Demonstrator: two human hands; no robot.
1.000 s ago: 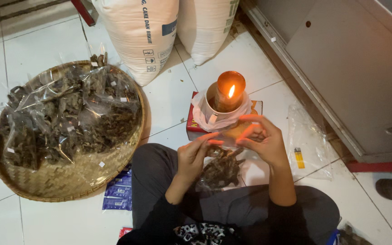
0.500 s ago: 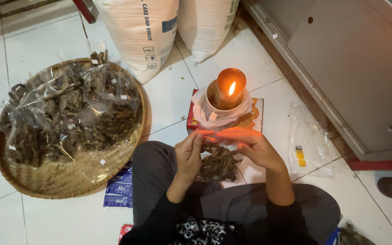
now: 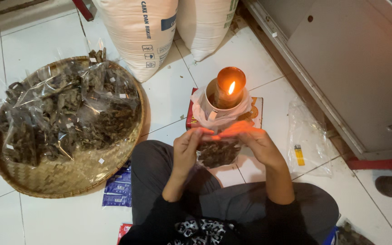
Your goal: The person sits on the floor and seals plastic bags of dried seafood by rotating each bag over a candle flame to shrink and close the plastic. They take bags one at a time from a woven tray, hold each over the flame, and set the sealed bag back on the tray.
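Hands (image 3: 225, 147) pinching crinkly clear packet (image 3: 218, 152), dark shreds.

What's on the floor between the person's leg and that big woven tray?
In the head view, a few blue packets lie on the white tile between the leg and the woven tray, partly tucked under the tray's rim.

Clear packet (image 3: 218, 152): dark brown contents. Candle (image 3: 230, 87): orange glow. Woven tray (image 3: 69, 174): tan. Floor (image 3: 169, 95): white tiles. Lighter (image 3: 299, 154): yellow. Sachets (image 3: 116, 188): blue.
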